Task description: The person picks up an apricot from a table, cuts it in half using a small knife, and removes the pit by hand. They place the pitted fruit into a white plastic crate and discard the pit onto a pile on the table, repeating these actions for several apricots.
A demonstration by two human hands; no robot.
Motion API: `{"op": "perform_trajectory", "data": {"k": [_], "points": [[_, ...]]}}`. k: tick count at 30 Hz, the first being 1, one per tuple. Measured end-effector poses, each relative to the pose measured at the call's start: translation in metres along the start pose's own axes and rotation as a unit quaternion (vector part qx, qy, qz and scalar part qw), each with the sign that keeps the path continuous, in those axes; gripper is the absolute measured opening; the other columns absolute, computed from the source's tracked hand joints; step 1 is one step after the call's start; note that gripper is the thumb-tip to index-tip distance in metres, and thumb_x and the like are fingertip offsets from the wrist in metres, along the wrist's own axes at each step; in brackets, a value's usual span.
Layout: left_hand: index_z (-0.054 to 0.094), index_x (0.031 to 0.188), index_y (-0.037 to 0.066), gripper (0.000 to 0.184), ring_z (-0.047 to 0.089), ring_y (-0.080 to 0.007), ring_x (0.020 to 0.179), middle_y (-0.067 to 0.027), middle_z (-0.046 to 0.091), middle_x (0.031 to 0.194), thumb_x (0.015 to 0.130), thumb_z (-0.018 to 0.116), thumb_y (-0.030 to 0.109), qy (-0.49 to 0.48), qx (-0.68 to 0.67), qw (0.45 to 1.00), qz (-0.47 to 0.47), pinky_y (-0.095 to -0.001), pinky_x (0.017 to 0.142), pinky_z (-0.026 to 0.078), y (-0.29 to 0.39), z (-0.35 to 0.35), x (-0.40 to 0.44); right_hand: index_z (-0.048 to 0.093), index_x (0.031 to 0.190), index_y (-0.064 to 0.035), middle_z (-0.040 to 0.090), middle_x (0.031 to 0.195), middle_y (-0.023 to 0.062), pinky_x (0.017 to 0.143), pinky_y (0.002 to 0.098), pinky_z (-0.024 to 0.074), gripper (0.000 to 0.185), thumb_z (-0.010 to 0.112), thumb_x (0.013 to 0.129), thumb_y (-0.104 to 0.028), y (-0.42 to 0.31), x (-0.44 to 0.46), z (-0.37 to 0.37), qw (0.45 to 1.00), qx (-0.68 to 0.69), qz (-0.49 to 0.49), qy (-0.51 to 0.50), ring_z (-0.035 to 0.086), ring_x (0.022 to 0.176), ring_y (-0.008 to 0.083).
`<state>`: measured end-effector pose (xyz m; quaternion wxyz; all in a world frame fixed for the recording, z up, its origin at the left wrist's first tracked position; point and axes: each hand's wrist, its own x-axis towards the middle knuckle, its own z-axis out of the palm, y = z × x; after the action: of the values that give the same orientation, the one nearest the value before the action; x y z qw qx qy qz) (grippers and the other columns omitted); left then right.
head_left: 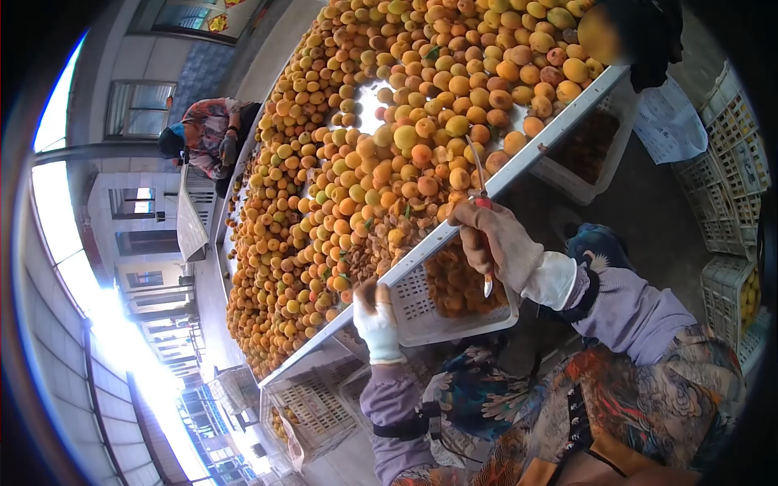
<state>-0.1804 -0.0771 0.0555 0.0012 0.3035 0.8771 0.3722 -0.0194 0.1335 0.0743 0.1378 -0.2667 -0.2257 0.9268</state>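
Observation:
My right hand [502,247], in a stained, light-coloured glove, is closed around a tool with a thin curved metal blade [476,162] and red on its handle. The blade points up over the table edge, and a pale end shows below my fingers. At the table's rim [429,245] is my left hand [375,324], in a white glove with brown-stained fingers. Its fingers are curled, and I cannot make out what they hold. Close to both hands lie a heap of whole apricots [348,215] and a patch of brownish pieces [377,247]. Below the edge, a white crate [417,330] contains apricot pieces [462,283].
A second crate [579,188] with dark contents sits under the table. Stacked crates [725,162] stand at the right, and another crate [316,409] is at lower left. A co-worker [212,138] is across the table. Near the upper right is a dark-clad figure [652,40].

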Motion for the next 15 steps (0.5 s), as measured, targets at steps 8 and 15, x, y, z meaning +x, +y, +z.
{"op": "perform_trajectory", "data": {"k": [8,15], "points": [[0.056,0.111,0.001,0.030,0.061,-0.0280,0.095,-0.0164,0.063,0.105,0.088,0.057,0.020,0.030,0.065,0.997,0.034,-0.0322,0.083,0.047,-0.040,0.018,0.135,0.053,0.082,-0.0081,0.037,0.053,-0.0054,0.033,0.0206,0.0206,0.022,0.050,0.091,-0.028,0.006,-0.007,0.000,0.997,0.026,0.070,-0.033,0.028,0.038,0.0039],[0.052,0.121,0.009,0.042,0.056,-0.0325,0.106,-0.0178,0.060,0.113,0.083,0.061,0.025,-0.069,0.317,0.945,-0.047,-0.0357,0.088,0.045,-0.053,0.050,0.196,0.051,0.090,-0.0046,0.040,0.054,0.0001,0.035,0.0236,0.0272,0.021,0.049,0.092,-0.025,0.005,0.002,-0.006,0.994,0.011,0.098,-0.042,0.035,0.040,0.0086]]}}
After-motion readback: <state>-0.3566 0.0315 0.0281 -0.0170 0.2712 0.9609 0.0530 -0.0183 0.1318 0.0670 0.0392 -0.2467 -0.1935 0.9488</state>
